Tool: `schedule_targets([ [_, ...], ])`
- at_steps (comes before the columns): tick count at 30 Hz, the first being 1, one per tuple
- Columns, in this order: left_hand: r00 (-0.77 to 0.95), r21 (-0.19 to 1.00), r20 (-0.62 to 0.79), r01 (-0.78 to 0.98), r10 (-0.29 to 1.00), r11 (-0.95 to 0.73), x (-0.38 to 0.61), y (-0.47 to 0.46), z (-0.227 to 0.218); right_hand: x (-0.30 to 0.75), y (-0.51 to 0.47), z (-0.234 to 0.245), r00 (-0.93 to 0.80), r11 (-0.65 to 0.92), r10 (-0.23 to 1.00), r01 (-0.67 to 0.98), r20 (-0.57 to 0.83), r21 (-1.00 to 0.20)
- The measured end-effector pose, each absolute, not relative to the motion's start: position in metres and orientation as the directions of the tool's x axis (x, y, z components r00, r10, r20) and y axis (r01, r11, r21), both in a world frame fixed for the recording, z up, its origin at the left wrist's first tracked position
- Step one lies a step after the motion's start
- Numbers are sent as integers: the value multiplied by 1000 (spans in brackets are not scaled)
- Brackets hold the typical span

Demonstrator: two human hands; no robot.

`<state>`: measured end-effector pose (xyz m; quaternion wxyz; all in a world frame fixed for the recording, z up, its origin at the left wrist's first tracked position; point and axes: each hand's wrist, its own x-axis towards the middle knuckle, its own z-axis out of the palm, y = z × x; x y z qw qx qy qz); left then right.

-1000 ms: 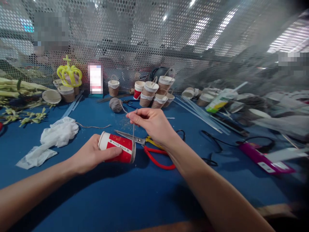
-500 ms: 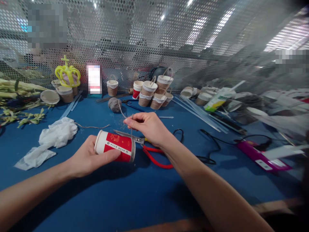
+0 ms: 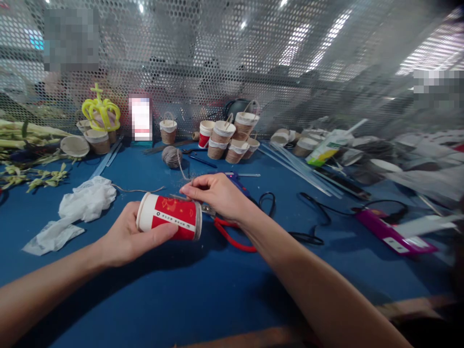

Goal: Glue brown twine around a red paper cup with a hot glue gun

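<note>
My left hand (image 3: 132, 234) is wrapped around a red and white paper cup (image 3: 177, 217), tilted on its side with the rim to the left. Grey yarn circles the cup's base end at the right. Just above that end, my right hand (image 3: 213, 193) pinches the yarn (image 3: 181, 166), which runs back to a grey yarn ball (image 3: 171, 157). Scissors with red handles (image 3: 235, 237) lie on the table behind the cup and under my right hand, their blades partly hidden. A blue glue gun (image 3: 237, 182) shows beyond my right hand.
Twine-wrapped cups with handles (image 3: 216, 150) stand at the back. A crumpled white cloth (image 3: 87, 198) lies left. A purple power strip (image 3: 395, 234) and black cable (image 3: 306, 238) lie right, below clear glue sticks (image 3: 300, 169). A yellow crown-shaped piece (image 3: 101, 113) sits on cups at back left.
My right hand has moved slightly left and down with the yarn, closer to the cup. The cup has shifted a little left, and the glue gun has come into sight.
</note>
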<state>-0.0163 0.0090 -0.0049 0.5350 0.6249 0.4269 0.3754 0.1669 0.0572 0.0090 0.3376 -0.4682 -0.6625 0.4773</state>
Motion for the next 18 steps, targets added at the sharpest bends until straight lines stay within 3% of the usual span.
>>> schedule_targets([
  [7,288,999,-22,50,958,8,-13,10,-2,166,61,-1,-377,6,922,234,-85,-972],
  [11,244,981,-107,-130,964,142,-12,13,-5,164,62,-5,-374,-37,921,199,-111,-979],
  [18,254,842,-250,-419,934,340,-9,24,2,164,66,-6,-276,5,951,458,-136,-889],
])
